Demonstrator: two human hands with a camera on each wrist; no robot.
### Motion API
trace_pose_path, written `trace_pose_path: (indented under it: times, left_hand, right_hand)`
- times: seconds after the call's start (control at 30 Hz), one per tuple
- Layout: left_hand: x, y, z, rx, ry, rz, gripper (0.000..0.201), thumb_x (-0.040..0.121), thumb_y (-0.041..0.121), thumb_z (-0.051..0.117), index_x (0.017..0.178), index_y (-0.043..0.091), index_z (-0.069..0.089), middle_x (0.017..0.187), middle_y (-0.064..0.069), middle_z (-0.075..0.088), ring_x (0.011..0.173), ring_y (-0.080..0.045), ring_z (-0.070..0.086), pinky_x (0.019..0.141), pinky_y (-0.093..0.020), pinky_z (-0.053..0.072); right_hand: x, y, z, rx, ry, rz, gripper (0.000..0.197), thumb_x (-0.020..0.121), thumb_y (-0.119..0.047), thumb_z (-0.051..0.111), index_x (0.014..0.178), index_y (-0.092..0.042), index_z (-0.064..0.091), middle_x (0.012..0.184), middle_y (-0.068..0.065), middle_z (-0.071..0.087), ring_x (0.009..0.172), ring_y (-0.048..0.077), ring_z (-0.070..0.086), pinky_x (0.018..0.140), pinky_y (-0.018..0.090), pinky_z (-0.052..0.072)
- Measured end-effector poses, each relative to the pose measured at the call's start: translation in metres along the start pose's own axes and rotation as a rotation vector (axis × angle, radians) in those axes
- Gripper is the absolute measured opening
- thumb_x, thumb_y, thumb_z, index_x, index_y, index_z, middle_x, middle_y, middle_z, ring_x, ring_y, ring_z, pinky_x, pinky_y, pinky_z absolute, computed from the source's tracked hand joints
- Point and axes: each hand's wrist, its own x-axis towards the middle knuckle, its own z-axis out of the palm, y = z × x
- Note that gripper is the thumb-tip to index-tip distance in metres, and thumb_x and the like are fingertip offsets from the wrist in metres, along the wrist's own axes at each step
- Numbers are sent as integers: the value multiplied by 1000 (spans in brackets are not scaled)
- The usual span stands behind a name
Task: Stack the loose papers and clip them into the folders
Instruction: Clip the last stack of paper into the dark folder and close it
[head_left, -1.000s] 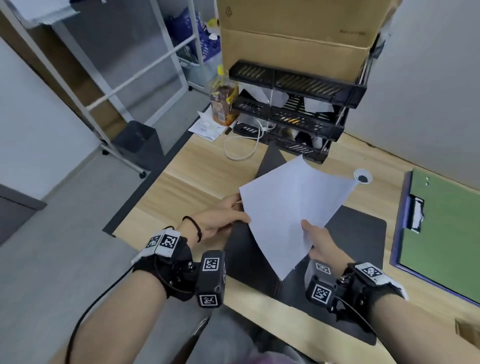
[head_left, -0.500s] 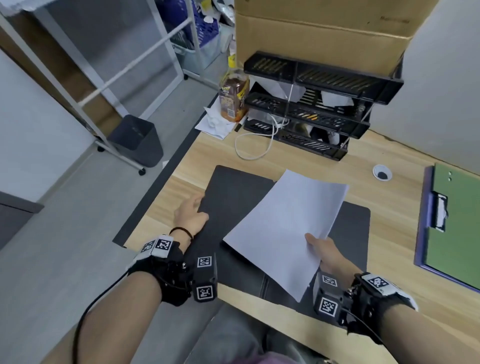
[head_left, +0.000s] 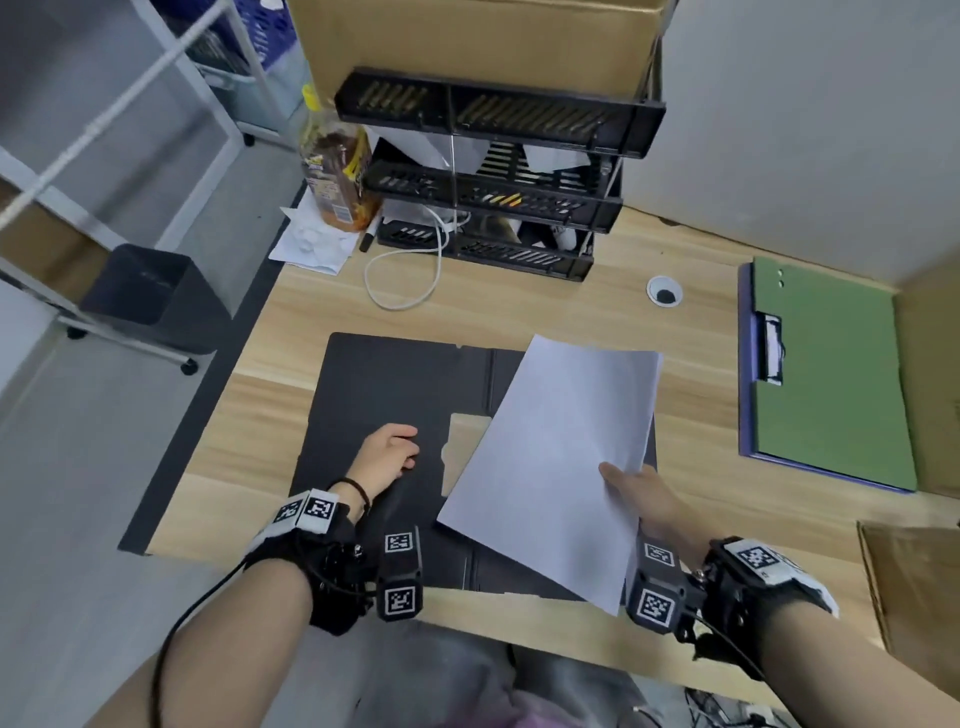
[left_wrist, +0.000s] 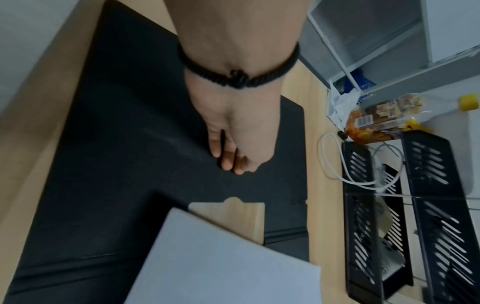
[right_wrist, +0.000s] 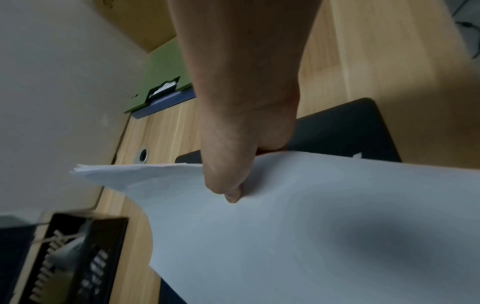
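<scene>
A black folder lies open flat on the wooden desk, with a notch in its middle showing the desk. My left hand rests on the folder's left panel, its fingers loosely curled and holding nothing. My right hand pinches the near edge of a stack of white papers, thumb on top, and holds it tilted over the folder's right half. A green folder with a black clip lies on a blue one at the right.
A black tiered letter tray stands at the back under a cardboard box. Beside it are a bottle and a looped white cable. A cable hole sits mid-desk. Brown cardboard lies at the near right.
My left hand has let go of the papers and come down onto the folder's left panel. My right hand alone has lowered the stack toward the folder's right half.
</scene>
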Motion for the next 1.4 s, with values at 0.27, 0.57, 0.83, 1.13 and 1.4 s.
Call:
trace_pose_path:
  times: [0.27, 0.57, 0.83, 1.13, 1.4]
  left_hand:
    - [-3, 9, 26, 110, 43, 77, 22, 85, 11, 61, 100, 27, 63, 85, 4, 67, 87, -18, 62, 89, -32, 50]
    - [-9, 35, 103, 193, 84, 122, 37, 79, 18, 72, 114, 17, 59, 81, 8, 57, 89, -14, 57, 90, -25, 45]
    - [-12, 47, 142, 512, 303, 207, 38, 70, 25, 74, 100, 18, 53, 94, 3, 50, 96, -27, 58, 85, -41, 49]
    - [-20, 55, 155, 645, 223, 129, 53, 71, 31, 74, 117, 14, 55, 115, -9, 55, 104, -29, 55, 82, -29, 41]
    - [-26, 58, 135, 610, 64, 150, 50, 79, 25, 68, 126, 18, 55, 101, 4, 62, 106, -16, 56, 96, -28, 40]
  right_hand:
    - [-10, 16, -33, -67, -126, -57, 15, 100, -19, 50, 107, -11, 61, 93, 6, 71, 83, 25, 69, 73, 36, 57]
    - [-11, 29, -68, -184, -140, -78, 18, 99, -23, 49, 96, -13, 64, 84, 5, 71, 74, 22, 68, 69, 34, 56]
    - [-14, 46, -94, -175, -135, -37, 24, 100, -28, 48, 105, -9, 63, 93, 14, 67, 87, 32, 64, 85, 42, 51]
    - [-11, 40, -94, -161, -154, -83, 20, 101, -24, 45, 86, -15, 56, 72, -4, 56, 63, 9, 52, 46, 13, 39]
    - [-19, 47, -97, -162, -227, -96, 18, 101, -24, 44, 112, -15, 56, 103, 6, 61, 93, 23, 57, 87, 32, 46]
